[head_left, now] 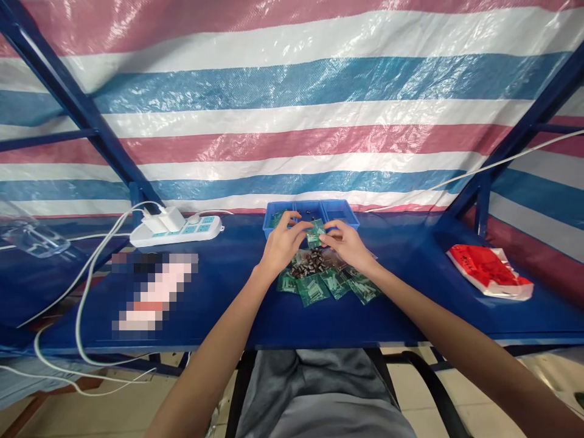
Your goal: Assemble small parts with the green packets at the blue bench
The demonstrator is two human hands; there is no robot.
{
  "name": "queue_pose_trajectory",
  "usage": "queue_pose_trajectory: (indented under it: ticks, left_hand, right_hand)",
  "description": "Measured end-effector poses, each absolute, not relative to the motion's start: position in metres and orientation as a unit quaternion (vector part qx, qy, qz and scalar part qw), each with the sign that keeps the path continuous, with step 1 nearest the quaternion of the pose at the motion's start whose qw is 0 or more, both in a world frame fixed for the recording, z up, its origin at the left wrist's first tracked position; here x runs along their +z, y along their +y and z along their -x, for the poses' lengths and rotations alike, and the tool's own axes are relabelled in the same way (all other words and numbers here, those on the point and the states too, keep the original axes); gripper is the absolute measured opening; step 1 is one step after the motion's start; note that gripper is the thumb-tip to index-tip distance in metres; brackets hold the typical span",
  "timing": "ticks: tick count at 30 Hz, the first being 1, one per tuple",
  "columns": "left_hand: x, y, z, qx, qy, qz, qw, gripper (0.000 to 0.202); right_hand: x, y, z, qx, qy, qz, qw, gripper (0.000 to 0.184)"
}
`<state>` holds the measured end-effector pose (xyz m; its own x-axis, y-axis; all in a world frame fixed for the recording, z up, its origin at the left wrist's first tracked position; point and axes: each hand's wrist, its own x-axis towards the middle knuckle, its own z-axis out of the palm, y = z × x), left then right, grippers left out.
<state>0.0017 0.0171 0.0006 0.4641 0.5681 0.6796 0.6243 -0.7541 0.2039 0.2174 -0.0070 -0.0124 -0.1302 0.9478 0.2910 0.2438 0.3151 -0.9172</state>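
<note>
A small green-tinted plastic bag (314,233) is held up between my two hands, above a pile of parts. My left hand (280,244) pinches its left edge with thumb and fingertips. On the other side, my right hand (347,244) grips the bag between thumb and bent fingers. Small dark brown metallic pieces (310,261) lie heaped just below the hands. Several more green bags (313,288) holding pale, slim pieces are spread at the near side of that heap. Directly behind my hands stands a blue divided tray (340,213) with a few small items in its compartments.
A white power strip (201,229) with plugged-in chargers lies at the left rear, its white cables (84,286) looping over the edge. At the right of the blue table (410,316) is a red and white packet (490,271). Blue frame bars and a striped sheet stand behind.
</note>
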Motion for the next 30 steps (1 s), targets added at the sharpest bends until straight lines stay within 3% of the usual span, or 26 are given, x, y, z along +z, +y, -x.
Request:
queue_pose_trajectory:
  ticks: [8, 14, 30]
  left_hand:
    - [-0.002, 0.019, -0.002, -0.392, -0.372, 0.842, 0.007, 0.019]
    - [0.003, 0.012, -0.007, -0.341, -0.343, 0.873, -0.062, 0.022]
    - [0.000, 0.010, -0.010, -0.313, -0.345, 0.885, 0.016, 0.021]
  right_hand:
    - [0.001, -0.016, -0.215, 0.373, -0.695, 0.417, 0.452, 0.036]
    - [-0.012, -0.008, -0.217, 0.281, -0.721, 0.453, 0.443, 0.031]
    - [-0.005, -0.014, -0.216, 0.403, -0.646, 0.439, 0.477, 0.047]
